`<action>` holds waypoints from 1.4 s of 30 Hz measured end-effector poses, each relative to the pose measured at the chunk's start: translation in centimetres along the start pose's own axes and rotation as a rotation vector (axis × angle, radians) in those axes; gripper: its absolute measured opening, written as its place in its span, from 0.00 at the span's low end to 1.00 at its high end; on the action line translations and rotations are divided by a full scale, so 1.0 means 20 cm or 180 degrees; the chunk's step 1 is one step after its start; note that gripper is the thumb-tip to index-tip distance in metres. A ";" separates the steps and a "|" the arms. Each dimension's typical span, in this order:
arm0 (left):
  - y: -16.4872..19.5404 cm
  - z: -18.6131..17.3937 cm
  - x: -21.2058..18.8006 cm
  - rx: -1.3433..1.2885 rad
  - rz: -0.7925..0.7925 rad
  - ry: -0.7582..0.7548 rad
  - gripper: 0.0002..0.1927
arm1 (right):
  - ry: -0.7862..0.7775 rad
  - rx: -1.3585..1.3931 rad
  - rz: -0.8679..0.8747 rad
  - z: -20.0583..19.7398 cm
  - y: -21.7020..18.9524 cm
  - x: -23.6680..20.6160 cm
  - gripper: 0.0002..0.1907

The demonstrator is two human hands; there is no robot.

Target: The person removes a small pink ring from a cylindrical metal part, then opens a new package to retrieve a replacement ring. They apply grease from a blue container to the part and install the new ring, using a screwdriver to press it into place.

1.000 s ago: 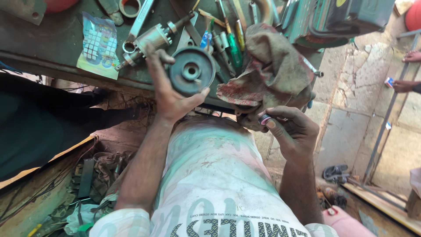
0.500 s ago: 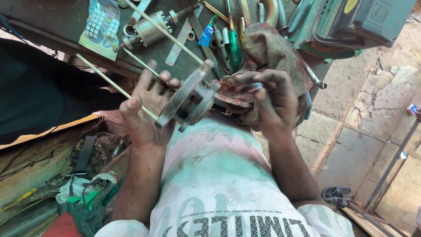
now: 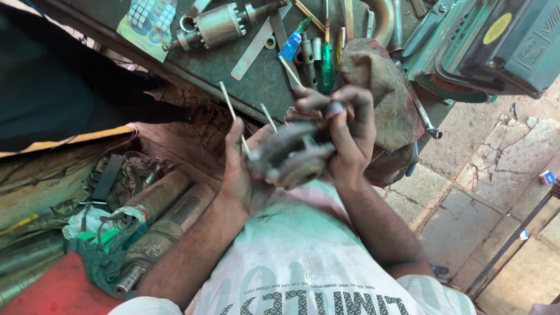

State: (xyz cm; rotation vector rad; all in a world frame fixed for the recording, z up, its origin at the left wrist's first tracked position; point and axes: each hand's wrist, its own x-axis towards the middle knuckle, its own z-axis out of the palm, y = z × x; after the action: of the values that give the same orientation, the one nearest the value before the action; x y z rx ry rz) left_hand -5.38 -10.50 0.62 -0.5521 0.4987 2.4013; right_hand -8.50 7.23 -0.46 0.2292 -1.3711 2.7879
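**Round metal part held over the lap, both hands on it**

A round grey metal part (image 3: pixel 291 156), disc-like with a hub and blurred by motion, sits in front of the person's chest, above the pale printed shirt and just below the edge of the surface (image 3: pixel 256 76). Thin pale rods (image 3: pixel 230 108) stick up out of it; three can be counted, though blur may hide more. The left hand (image 3: pixel 242 175) cups the part from the side and underneath, its grip wrapped around the rim with the fingers pressed against the metal. The right hand (image 3: pixel 344 131) comes over the top, its grip pinched on a small piece at the upper edge of the part; what that piece is cannot be made out.

As a judgement, the work looks mid-way: the part is off the surface and being fitted or adjusted by hand, with the rods not seated flush and loose pieces lying unused.

On the dark green surface beyond lie one motor armature (image 3: pixel 219 24) with a copper-coloured body, one flat metal strip (image 3: pixel 256 44), one green-handled screwdriver (image 3: pixel 326 67), a small blue tube (image 3: pixel 291 44), a blister card of small items (image 3: pixel 149 20) and a crumpled brown rag (image 3: pixel 379 99). At the upper right stands one green machine housing (image 3: pixel 496 41). To the left, low down, two rusty cylinders (image 3: pixel 157 216) lie side by side among scrap and green netting. Cracked stone paving (image 3: pixel 484 175) fills the right side.
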 end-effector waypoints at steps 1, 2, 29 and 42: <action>0.01 0.02 0.01 -0.0058 -0.0050 0.0117 0.49 | -0.0086 -0.0144 0.0080 0.00 -0.01 0.04 0.08; 0.02 0.04 0.02 -0.0114 -0.0099 0.0233 0.51 | -0.0173 -0.0288 0.0156 0.00 -0.02 0.09 0.07; 0.73 -0.36 0.11 0.2931 0.0687 0.0698 0.37 | 0.0636 -0.0956 0.0535 0.25 0.19 0.54 0.09; 0.76 0.02 0.04 0.5467 0.3542 -0.0371 0.30 | 0.0497 -0.1292 0.0600 0.24 0.17 0.56 0.08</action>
State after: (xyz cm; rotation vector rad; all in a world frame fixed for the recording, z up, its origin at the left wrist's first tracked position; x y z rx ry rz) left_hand -15.84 -21.11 3.82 0.8221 2.7944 1.6486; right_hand -19.34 0.85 1.43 -0.1319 -1.9549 2.5118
